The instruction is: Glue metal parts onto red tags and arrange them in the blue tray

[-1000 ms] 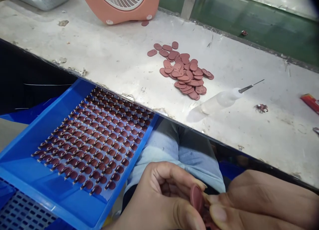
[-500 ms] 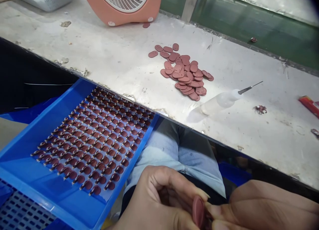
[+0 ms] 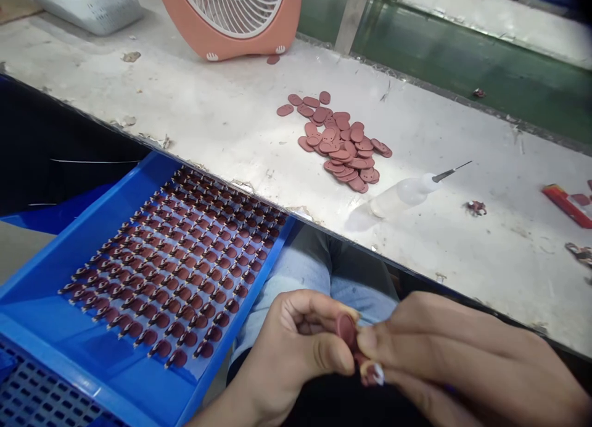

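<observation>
Between thumb and fingers, my left hand (image 3: 296,347) pinches a reddish-brown oval piece (image 3: 345,329), in front of my lap. My right hand (image 3: 444,347) is closed, its fingertips pressed to the other side of the same piece. Below it a small brown part with a white end (image 3: 372,374) sticks out between the hands. How this part joins the oval is partly hidden by the fingers. Similar loose ovals (image 3: 342,149) lie in a pile on the white bench. Left of my lap, a blue tray (image 3: 50,334) holds rows of ovals with small dark parts on them.
A clear squeeze bottle with a needle tip (image 3: 402,195) lies on the bench (image 3: 222,112), right of the pile. An orange fan (image 3: 245,47) and a light basket (image 3: 99,10) stand behind. At the right are a red box (image 3: 567,203) and a small brown scrap (image 3: 476,208).
Both hands have moved up and slightly left with the oval piece, which is now turned a little. The white-ended part has come into sight below it. The whole view has shifted slightly.
</observation>
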Demonstrator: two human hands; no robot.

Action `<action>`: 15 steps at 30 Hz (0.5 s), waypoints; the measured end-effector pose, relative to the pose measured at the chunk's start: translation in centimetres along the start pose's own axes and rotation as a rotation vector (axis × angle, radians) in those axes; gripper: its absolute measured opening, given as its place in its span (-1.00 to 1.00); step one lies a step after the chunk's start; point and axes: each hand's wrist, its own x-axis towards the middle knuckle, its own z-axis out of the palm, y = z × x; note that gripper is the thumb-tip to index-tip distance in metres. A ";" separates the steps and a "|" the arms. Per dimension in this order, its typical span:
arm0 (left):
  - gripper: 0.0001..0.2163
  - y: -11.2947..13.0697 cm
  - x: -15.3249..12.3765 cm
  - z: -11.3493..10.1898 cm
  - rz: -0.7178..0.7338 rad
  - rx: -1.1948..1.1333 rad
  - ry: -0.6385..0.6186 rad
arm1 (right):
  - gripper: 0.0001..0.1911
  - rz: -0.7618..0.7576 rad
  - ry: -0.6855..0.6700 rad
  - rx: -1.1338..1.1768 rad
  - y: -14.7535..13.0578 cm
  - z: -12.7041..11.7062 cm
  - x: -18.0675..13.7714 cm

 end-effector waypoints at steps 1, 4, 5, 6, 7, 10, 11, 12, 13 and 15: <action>-0.75 -0.1 0.3 -0.2 0.016 0.011 0.021 | -0.85 -0.008 -0.018 0.046 0.4 -0.1 0.2; -0.74 -0.2 1.0 -0.6 0.017 0.025 0.062 | -0.76 -0.001 -0.023 0.126 1.4 -0.2 0.6; -0.73 -0.3 1.1 -0.7 0.014 0.031 0.078 | -0.75 0.012 -0.014 0.128 1.6 -0.1 0.7; -0.73 -0.3 1.2 -0.8 0.013 0.033 0.092 | -0.75 0.019 -0.002 0.124 1.7 -0.1 0.7; -0.72 -0.4 1.2 -0.8 0.016 0.034 0.103 | -0.75 0.023 0.002 0.120 1.8 -0.1 0.6; -0.72 -0.7 1.2 -0.8 0.030 0.028 0.102 | -0.76 0.034 0.010 0.112 1.8 0.2 0.3; -0.72 -0.7 1.1 -0.8 0.035 0.022 0.100 | -0.75 0.035 0.007 0.112 1.8 0.2 0.3; -0.72 -0.7 1.0 -0.8 0.037 0.017 0.097 | -0.74 0.034 0.000 0.112 1.7 0.3 0.2; -0.72 -0.8 0.9 -0.7 0.041 0.011 0.096 | -0.74 0.034 -0.011 0.110 1.7 0.4 0.2; -0.72 -0.8 0.6 -0.7 0.050 0.002 0.098 | -0.75 0.029 -0.021 0.108 1.6 0.5 0.2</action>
